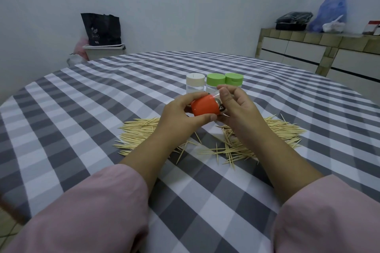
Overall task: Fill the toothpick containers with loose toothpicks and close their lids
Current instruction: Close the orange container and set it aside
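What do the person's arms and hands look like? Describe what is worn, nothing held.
Both arms wear loose pale pink long sleeves, the left sleeve and right sleeve pushed up to mid-forearm. The left hand and right hand are bare: no gloves, rings or watch visible.

Your hands, left (181, 116) and right (236, 107), meet above the middle of the surface (82, 109), holding one container (205, 107) on its side between them. Directly behind them, three containers (214, 83) stand upright in a row. Below and before your hands, loose toothpicks (236, 146) lie scattered to both sides.
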